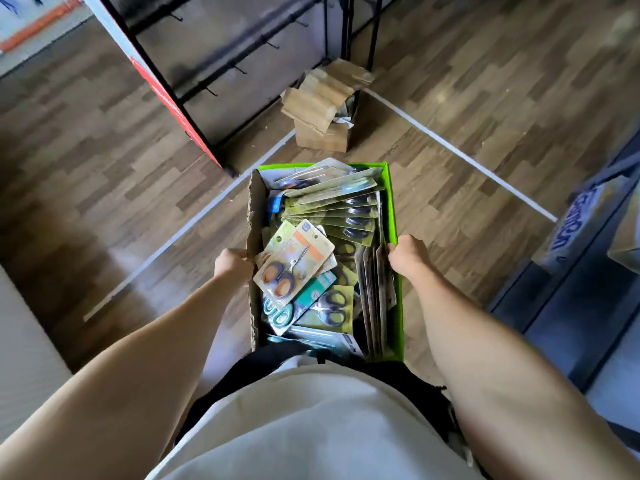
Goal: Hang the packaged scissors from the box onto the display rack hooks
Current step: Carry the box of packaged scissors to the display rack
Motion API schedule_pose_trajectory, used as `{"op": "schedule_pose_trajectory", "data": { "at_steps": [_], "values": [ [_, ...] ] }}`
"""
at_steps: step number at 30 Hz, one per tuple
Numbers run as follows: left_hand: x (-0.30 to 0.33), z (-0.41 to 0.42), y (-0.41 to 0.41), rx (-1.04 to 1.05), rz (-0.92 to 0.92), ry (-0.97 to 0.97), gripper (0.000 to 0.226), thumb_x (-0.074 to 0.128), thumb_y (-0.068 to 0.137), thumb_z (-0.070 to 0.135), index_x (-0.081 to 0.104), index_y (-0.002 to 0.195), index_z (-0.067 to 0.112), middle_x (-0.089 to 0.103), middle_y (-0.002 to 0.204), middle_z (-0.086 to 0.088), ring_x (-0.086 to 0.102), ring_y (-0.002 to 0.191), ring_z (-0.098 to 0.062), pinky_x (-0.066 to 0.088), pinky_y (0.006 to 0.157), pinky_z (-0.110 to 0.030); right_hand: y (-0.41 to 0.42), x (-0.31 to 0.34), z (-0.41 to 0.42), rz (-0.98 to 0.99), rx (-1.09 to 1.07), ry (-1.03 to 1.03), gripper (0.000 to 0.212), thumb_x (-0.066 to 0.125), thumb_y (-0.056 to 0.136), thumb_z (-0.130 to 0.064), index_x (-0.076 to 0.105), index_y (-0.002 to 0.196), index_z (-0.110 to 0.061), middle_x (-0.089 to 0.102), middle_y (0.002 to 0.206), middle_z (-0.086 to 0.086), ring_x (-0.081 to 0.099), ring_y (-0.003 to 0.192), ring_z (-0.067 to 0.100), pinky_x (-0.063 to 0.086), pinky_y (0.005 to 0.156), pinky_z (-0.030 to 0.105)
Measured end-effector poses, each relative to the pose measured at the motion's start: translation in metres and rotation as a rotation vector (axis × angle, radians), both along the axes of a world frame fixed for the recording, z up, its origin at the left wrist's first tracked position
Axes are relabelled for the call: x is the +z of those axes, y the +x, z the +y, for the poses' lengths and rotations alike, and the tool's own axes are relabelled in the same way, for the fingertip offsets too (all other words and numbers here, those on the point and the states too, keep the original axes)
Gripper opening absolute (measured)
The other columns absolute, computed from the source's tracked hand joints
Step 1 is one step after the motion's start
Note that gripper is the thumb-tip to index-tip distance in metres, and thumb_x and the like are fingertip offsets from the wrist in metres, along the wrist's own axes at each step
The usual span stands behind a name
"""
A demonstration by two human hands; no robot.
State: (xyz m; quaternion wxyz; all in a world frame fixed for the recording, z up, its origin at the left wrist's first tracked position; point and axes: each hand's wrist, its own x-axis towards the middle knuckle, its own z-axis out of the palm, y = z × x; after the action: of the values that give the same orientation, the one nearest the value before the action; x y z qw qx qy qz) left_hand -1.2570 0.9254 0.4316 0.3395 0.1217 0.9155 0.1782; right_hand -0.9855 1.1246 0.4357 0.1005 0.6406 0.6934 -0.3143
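Your left hand [232, 265] grips the torn cardboard side of the box [393, 216], your right hand [408, 255] its green side. Packaged scissors [294, 263] fill it, their print blurred. The display rack [221, 64] stands beyond, its top cut off.

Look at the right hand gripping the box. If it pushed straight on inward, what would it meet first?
Probably the upright stack of scissor packs just inside the green box wall that the right hand grips; depth is uncertain.

Display rack [221, 57] top cut off; box [393, 209] near end hidden by torso.
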Motion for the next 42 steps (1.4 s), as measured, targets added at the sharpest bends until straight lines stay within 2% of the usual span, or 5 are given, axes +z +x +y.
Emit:
{"op": "schedule_pose_trajectory", "data": {
  "at_steps": [5,15,24,31,42],
  "values": [
    [0.012,0.087,0.000,-0.077,0.029,-0.007,0.020,0.055,0.079,0.017,0.073,0.075,0.009,0.056,0.054,-0.005,0.059,0.057,-0.026,0.058,0.065,-0.038,0.007,0.001,0.074,0.001,-0.067,-0.032,0.029,0.052,0.099,-0.022,0.061,0.116,0.000,0.063,0.120,0.021,0.059,0.110,0.037,0.046,0.084,0.033],
    [0.015,0.245,-0.016,-0.204,0.024,0.024,0.018,0.057,0.079,0.021,0.074,0.075,0.017,0.070,0.072,-0.011,0.068,0.070,-0.033,0.061,0.062,-0.044,0.017,0.003,0.181,-0.016,-0.223,-0.043,0.023,0.053,0.095,-0.012,0.062,0.113,0.000,0.064,0.119,0.020,0.060,0.110,0.037,0.049,0.087,0.034],
    [0.001,0.417,-0.039,-0.405,-0.011,0.087,0.020,0.057,0.088,0.022,0.075,0.086,0.016,0.064,0.071,-0.008,0.058,0.069,-0.026,0.037,0.053,-0.023,0.009,-0.009,0.306,-0.003,-0.404,-0.025,0.031,0.055,0.093,-0.006,0.060,0.123,0.000,0.062,0.124,0.020,0.060,0.111,0.036,0.051,0.088,0.034],
    [0.012,0.548,-0.074,-0.494,0.001,0.093,0.019,0.060,0.089,0.023,0.075,0.088,0.011,0.069,0.087,-0.016,0.062,0.083,-0.034,0.048,0.067,-0.031,-0.024,0.010,0.420,-0.032,-0.447,-0.050,0.035,0.052,0.094,-0.006,0.056,0.128,-0.001,0.062,0.124,0.017,0.063,0.108,0.033,0.054,0.080,0.030],
    [0.001,0.660,-0.090,-0.416,-0.096,0.077,0.016,0.061,0.089,0.019,0.075,0.085,0.013,0.064,0.066,-0.011,0.063,0.066,-0.029,0.058,0.071,-0.039,-0.047,0.019,0.549,-0.129,-0.306,-0.033,0.028,0.051,0.093,-0.007,0.060,0.118,0.002,0.064,0.117,0.020,0.063,0.106,0.034,0.052,0.079,0.032]
  ]
}}
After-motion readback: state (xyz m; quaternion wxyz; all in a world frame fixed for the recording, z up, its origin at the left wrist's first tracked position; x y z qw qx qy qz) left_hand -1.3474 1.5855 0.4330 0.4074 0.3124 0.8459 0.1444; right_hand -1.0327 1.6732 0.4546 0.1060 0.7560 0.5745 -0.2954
